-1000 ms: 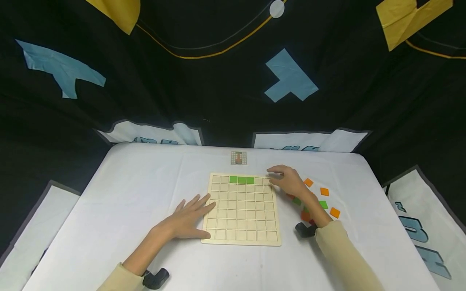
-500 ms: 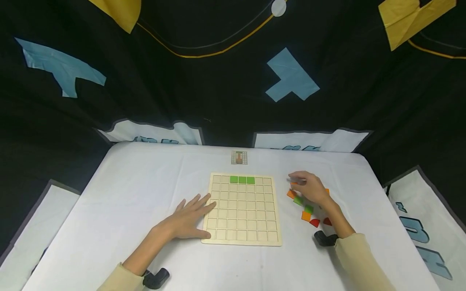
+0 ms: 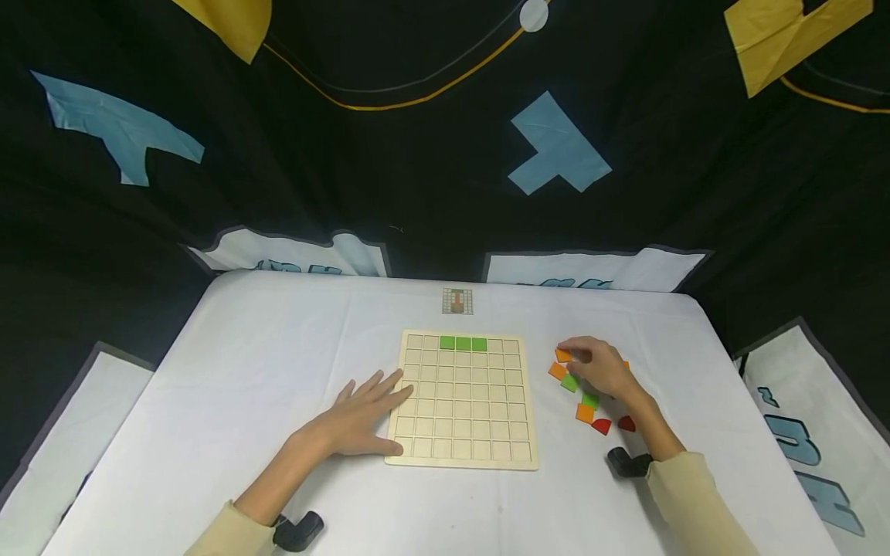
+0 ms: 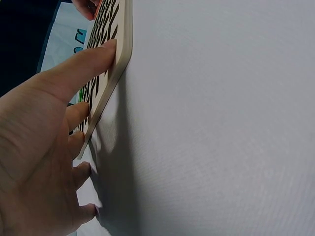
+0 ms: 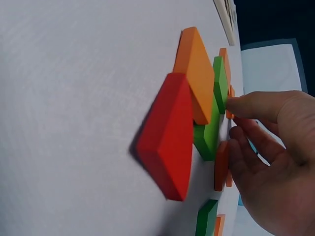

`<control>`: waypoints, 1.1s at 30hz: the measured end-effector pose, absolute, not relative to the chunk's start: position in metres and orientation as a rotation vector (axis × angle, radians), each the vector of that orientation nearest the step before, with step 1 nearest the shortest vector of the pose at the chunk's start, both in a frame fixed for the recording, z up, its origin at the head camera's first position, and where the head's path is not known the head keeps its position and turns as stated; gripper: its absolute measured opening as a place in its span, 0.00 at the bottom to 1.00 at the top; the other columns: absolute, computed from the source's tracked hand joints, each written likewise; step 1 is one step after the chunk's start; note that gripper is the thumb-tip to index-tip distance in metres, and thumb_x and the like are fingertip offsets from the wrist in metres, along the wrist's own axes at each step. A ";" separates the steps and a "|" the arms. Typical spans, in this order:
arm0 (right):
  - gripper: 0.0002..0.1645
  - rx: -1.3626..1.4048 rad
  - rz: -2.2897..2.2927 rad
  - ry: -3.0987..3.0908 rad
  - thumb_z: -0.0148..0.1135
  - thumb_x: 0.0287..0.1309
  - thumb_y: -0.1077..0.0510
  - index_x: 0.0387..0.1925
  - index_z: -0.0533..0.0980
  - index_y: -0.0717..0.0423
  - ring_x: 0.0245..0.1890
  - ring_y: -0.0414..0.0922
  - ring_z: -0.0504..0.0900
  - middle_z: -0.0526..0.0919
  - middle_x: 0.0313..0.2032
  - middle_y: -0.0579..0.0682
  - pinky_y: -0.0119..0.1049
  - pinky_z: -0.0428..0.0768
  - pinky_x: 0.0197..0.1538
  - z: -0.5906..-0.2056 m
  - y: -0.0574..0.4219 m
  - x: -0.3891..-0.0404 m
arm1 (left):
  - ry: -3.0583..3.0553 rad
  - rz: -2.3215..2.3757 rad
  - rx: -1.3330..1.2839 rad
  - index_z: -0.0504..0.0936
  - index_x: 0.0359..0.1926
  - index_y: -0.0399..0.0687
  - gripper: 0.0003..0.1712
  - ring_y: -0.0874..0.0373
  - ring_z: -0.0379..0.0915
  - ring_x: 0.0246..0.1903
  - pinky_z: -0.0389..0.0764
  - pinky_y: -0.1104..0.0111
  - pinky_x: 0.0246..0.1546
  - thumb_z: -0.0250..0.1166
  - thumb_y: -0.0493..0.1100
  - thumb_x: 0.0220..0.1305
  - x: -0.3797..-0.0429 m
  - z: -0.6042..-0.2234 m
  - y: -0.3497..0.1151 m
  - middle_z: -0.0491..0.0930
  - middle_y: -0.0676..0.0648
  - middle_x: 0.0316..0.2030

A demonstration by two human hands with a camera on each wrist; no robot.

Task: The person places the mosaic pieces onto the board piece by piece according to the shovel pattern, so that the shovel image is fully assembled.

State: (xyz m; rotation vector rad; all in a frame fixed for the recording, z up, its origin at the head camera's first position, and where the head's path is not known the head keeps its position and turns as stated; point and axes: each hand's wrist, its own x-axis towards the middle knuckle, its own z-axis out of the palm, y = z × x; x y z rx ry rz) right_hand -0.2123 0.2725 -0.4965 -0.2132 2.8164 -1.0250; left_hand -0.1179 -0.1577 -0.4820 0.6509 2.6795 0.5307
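My left hand (image 3: pixel 361 417) lies with spread fingers at the left edge of a pale wooden grid board (image 3: pixel 462 409). In the left wrist view its thumb (image 4: pixel 93 61) rests on the board's rim. Three green square tiles (image 3: pixel 463 344) fill cells in the board's top row. To the right, my right hand (image 3: pixel 601 371) is low over a group of loose tiles, thumb and fingers bent close to an orange square tile (image 3: pixel 563 355). I cannot tell whether it grips one. A green tile (image 5: pixel 220 83) stands by its thumb in the right wrist view.
Other loose pieces lie around the right hand: orange tiles (image 3: pixel 585 413), a green tile (image 3: pixel 590 400) and red rounded pieces (image 3: pixel 601 425). A small printed pattern card (image 3: pixel 457 301) lies behind the board on the white tablecloth (image 3: pixel 278 340). A black curtain (image 3: pixel 389 170) hangs beyond.
My right hand has moved from the board's top right corner to the loose tiles, then slightly down and right, exposing an orange tile. The left hand has stayed in place.
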 end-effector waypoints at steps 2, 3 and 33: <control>0.22 -0.207 -1.013 2.820 0.66 0.60 0.67 0.56 0.80 0.61 0.61 0.62 0.71 0.77 0.59 0.62 0.59 0.70 0.63 -0.497 0.273 -0.213 | 2.679 0.530 0.649 0.63 0.75 0.50 0.54 0.38 0.39 0.75 0.40 0.35 0.69 0.70 0.68 0.54 -0.118 -0.482 -0.158 0.48 0.43 0.78; 0.21 -0.203 -1.008 2.821 0.66 0.60 0.67 0.56 0.80 0.61 0.60 0.62 0.72 0.78 0.59 0.62 0.59 0.71 0.63 -0.497 0.273 -0.214 | 2.679 0.530 0.650 0.63 0.75 0.50 0.54 0.38 0.39 0.75 0.40 0.35 0.69 0.70 0.68 0.53 -0.118 -0.482 -0.157 0.48 0.43 0.78; 0.20 -0.444 -1.160 2.774 0.65 0.59 0.65 0.53 0.82 0.62 0.54 0.57 0.79 0.82 0.53 0.58 0.54 0.77 0.57 -0.480 0.231 -0.219 | 2.681 0.514 0.657 0.63 0.76 0.52 0.53 0.39 0.39 0.75 0.40 0.35 0.69 0.71 0.66 0.54 -0.117 -0.482 -0.157 0.47 0.44 0.78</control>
